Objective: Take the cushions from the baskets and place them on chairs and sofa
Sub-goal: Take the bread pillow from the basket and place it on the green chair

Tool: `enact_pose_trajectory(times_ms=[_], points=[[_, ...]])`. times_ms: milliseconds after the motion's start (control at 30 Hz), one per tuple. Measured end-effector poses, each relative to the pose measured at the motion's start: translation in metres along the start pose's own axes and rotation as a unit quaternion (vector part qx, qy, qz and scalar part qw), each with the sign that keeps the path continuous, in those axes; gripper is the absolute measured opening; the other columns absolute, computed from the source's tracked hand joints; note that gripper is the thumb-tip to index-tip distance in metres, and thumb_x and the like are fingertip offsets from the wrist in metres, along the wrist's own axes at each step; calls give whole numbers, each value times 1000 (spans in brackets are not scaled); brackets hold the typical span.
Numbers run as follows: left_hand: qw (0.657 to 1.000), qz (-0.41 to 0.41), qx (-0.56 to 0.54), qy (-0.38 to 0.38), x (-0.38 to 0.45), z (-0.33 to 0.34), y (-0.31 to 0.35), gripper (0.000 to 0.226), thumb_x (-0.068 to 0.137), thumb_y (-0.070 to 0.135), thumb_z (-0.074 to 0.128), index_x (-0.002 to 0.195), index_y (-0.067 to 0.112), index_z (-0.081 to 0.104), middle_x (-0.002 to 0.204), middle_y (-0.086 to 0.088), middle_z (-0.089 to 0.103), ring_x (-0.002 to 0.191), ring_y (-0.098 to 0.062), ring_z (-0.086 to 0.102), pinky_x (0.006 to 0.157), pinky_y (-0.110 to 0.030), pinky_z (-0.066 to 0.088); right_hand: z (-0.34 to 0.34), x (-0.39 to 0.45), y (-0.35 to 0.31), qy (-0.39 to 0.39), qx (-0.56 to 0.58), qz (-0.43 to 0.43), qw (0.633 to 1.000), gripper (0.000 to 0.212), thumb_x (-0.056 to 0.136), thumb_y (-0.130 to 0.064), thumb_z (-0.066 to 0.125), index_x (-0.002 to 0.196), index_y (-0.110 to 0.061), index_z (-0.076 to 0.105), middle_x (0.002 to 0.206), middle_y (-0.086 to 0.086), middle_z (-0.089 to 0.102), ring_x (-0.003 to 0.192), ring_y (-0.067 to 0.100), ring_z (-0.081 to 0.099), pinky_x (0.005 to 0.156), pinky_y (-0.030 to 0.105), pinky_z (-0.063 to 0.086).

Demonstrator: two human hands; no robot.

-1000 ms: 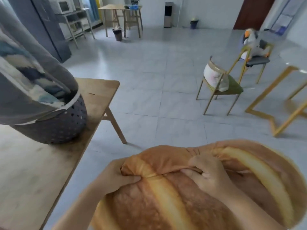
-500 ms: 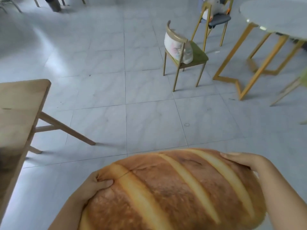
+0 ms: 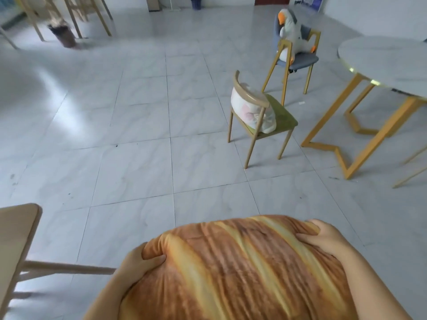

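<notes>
**Bread cushion held in both hands above the floor**

Bread-shaped cushion (image 3: 242, 271) at the bottom centre of the frame, carried above the grey tiled floor (image 3: 129, 139). Left hand (image 3: 141, 262) clamped on its lower left end, thumb pressed over the top edge, fabric bunched beneath. Right hand (image 3: 323, 239) gripped on its upper right end, fingers curled over the edge. Corner of a wooden table (image 3: 16, 227) at the lower left of the frame, one slanted leg reaching toward the left hand. Right of centre, a wooden chair with a green seat (image 3: 280, 116), a pale cushion (image 3: 251, 112) propped upright against its backrest. Further up and to the right, a blue-seated chair (image 3: 298, 60) with a goose plush (image 3: 293, 31) sitting on it. Round grey table (image 3: 388, 56) on gold legs at the right edge. Dark bin (image 3: 63, 34), blurred, at the upper left.
</notes>
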State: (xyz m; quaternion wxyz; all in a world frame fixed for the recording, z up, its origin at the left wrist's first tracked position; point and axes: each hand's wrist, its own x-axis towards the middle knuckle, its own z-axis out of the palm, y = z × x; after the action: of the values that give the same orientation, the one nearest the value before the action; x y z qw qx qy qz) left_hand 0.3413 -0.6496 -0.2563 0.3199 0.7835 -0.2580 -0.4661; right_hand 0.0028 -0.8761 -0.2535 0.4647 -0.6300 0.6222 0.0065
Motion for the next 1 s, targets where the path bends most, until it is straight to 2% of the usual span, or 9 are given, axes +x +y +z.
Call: enact_pose_trajectory(times_ms=[67,167,300,400,567,700,833,900,1000], points=[[998,22,5,64,44,-38,18,38,43,38,68,77,34,53,80,8,64,88,-23,60,63,-19,40,-5,32,-52,41,21,-38,998,53,66,-28,77,113,-19,52,99,1,58,89,19,54,77,31,39],[992,57,6,115,101,-93,52,50,33,53,63,80,39,52,82,2,66,85,-23,60,70,-31,42,-5,78,-119,85,60,-78,992,55,64,-21,79,111,-24,50,96,2,57,88,21,53,78,32,39],[989,53,11,139,175,-136,76,54,29,57,59,80,42,50,86,-1,65,85,-24,58,77,-35,42,10,143,-177,94,75,-83,989,59,63,-18,80,115,-19,52,95,3,57,89,22,53,79,31,39],[989,25,0,143,232,-155,81,65,28,57,60,88,33,54,88,-5,66,90,-27,59,80,-37,45,27,206,-212,77,72,-68,992,59,62,-18,80,115,-14,54,94,5,58,89,23,53,80,33,41],[981,4,-29,194,345,-210,126,57,26,56,59,80,37,50,80,1,62,88,-27,58,76,-33,41,37,343,-323,41,54,-97,993,61,63,-21,80,117,-14,53,96,6,57,91,24,52,83,36,42],[972,19,-46,228,420,-268,194,71,27,54,60,93,31,52,84,3,61,86,-23,55,77,-33,39,9,430,-433,31,47,-151,987,56,64,-17,79,114,-19,52,97,5,57,93,25,53,83,35,41],[966,40,-64,246,496,-301,244,53,28,48,66,77,44,46,78,18,55,74,-11,51,67,-27,37,-5,502,-498,34,62,-151,986,52,63,-12,79,102,-27,50,91,3,59,90,26,55,80,34,40],[964,41,-63,253,542,-312,259,53,25,52,62,76,45,46,76,20,55,74,-13,52,63,-21,37,-4,543,-518,45,62,-134,988,52,59,-13,81,102,-24,54,89,3,63,91,28,59,78,35,42],[967,38,-62,246,629,-339,291,56,23,55,57,77,42,48,74,19,55,81,-21,54,62,-24,36,-6,613,-565,63,72,-120,988,49,59,-15,82,100,-23,56,86,0,64,93,29,60,78,36,43]])
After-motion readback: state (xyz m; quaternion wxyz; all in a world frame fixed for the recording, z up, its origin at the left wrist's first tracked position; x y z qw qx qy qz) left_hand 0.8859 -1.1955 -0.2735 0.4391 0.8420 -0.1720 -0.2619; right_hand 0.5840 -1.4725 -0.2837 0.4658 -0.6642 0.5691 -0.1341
